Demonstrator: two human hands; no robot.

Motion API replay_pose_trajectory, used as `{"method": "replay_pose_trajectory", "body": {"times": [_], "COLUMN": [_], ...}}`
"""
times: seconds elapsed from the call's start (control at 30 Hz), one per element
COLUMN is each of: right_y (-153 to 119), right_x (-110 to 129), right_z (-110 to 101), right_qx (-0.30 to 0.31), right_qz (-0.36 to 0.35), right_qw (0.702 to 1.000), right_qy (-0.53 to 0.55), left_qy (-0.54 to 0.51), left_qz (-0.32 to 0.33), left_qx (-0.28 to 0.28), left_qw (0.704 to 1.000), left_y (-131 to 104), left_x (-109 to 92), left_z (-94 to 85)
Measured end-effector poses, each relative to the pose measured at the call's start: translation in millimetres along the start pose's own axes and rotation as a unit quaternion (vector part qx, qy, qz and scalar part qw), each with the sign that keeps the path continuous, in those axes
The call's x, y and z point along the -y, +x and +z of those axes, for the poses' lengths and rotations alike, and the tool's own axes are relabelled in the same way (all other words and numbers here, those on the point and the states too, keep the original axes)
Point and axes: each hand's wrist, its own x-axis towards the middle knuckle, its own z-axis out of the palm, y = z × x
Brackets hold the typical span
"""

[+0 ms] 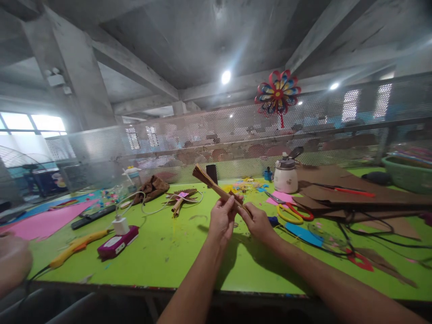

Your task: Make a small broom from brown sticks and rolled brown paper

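A folded strip bundle of brown paper (pixel 209 181) slants over the middle of the green table, its layered end pointing up and left. My left hand (pixel 223 217) is closed round its middle, thumb on top. My right hand (pixel 257 221) pinches its lower right end, close beside the left hand. A brown paper star shape with a pink centre (pixel 182 196) lies on the table to the left of my hands. Scissors with yellow and red handles (pixel 290 213) lie to the right, near a blue paper piece (pixel 304 234).
On the left are a yellow glue gun (pixel 79 246), a purple power strip (pixel 118 243) and pink paper (pixel 56 220). A lidded jar (pixel 285 176), brown sheets (pixel 357 191), cables and a green basket (pixel 408 173) stand or lie right. Another person's hand (pixel 13 261) shows at far left.
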Motion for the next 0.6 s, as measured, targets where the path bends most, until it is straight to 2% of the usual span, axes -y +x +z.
{"method": "replay_pose_trajectory", "body": {"times": [0.17, 0.3, 0.6], "right_y": [3.0, 5.0, 5.1], "right_x": [-3.3, -3.2, 1.0], "right_z": [2.2, 5.0, 0.7], "right_qx": [0.008, 0.056, 0.103], "right_qz": [0.046, 0.104, 0.116], "right_qw": [0.996, 0.979, 0.972], "right_qy": [0.079, 0.167, 0.175], "left_qy": [-0.001, 0.002, -0.009], "left_qz": [-0.001, -0.001, 0.004], "left_qx": [0.0, -0.004, -0.034], "left_qw": [1.0, 1.0, 0.999], "left_y": [0.6, 0.3, -1.4], "left_x": [0.0, -0.6, -2.1], "left_z": [-0.5, -1.3, 3.4]}}
